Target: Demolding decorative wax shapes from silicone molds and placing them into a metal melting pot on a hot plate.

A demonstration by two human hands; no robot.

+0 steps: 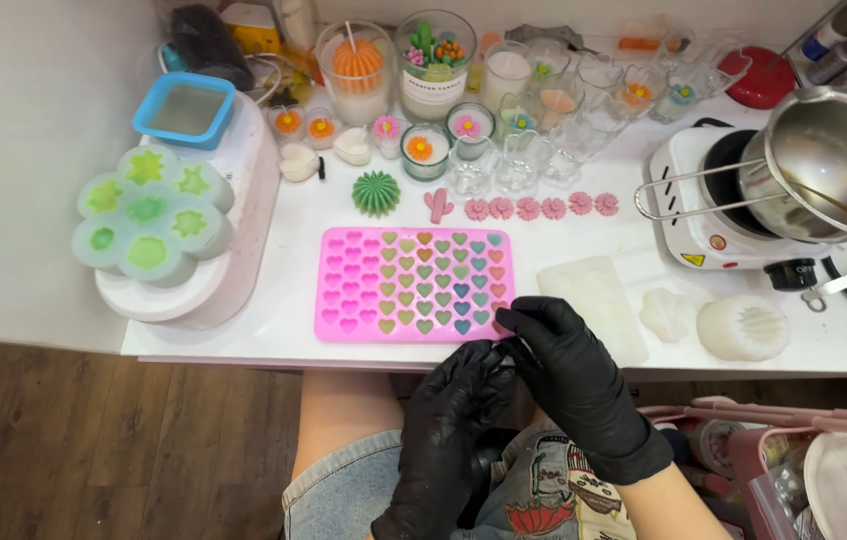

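Observation:
A pink silicone mould (343,290) with many small heart cavities lies at the table's front edge; many hearts hold coloured wax, those on the left are bare. Both my hands wear black gloves. My right hand (568,375) rests at the mould's near right corner, fingers curled and touching the edge. My left hand (453,425) is just below the table edge, fingertips meeting the right hand's. Whether anything small is pinched between them is hidden.
A pale green flower mould (148,215) sits on a white stand at left. Candles in glasses (433,60), a green cactus candle (375,192), pink wax flowers (528,208), white moulds (743,325), a hotplate with a steel pot (823,160).

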